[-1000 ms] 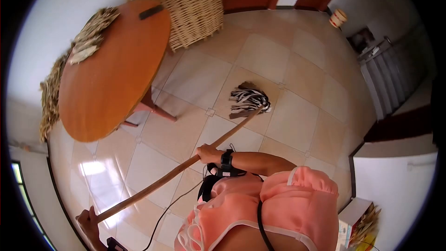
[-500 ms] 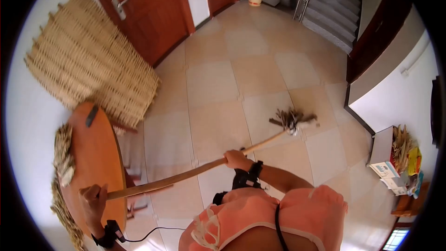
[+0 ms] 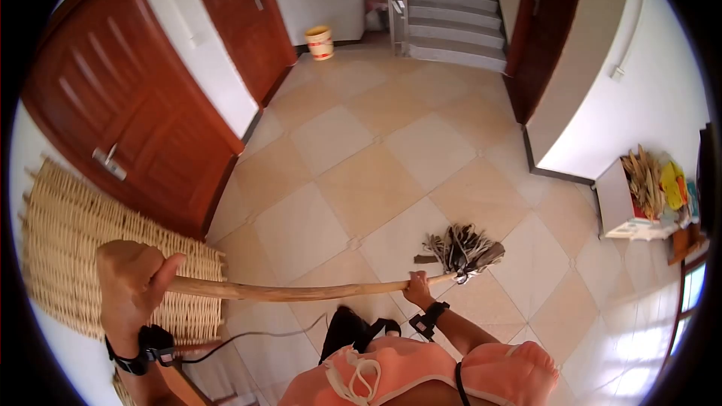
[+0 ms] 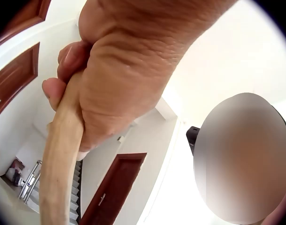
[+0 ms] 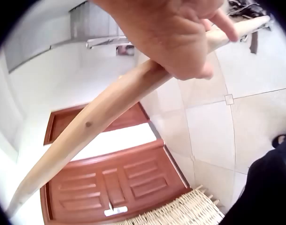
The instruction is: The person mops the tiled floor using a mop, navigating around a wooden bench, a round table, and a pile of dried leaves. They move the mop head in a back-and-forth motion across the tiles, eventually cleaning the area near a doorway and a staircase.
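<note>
A mop with a long, slightly bent wooden handle (image 3: 301,291) spans the head view from left to right. Its head of dark and pale cloth strips (image 3: 462,250) lies on the tiled floor at the right. My left hand (image 3: 134,278) grips the far end of the handle, raised at the left; the left wrist view shows fingers wrapped around the wood (image 4: 63,140). Lower down, close to the mop head, my right hand (image 3: 418,291) holds the handle. In the right wrist view its thumb and fingers (image 5: 222,26) curl over the pole.
A woven wicker panel (image 3: 98,248) leans by a red-brown door (image 3: 128,113) at the left. A yellowish bucket (image 3: 320,43) stands near the far wall, left of grey stairs (image 3: 455,19). On the right, a white box (image 3: 617,199) holds dried leaves. A cable (image 3: 263,334) hangs before the body.
The view has turned right, and the table has mostly left it. The mop head has swung rightward and nearer the body. My left hand has risen; my right hand has slid closer to the mop head.
</note>
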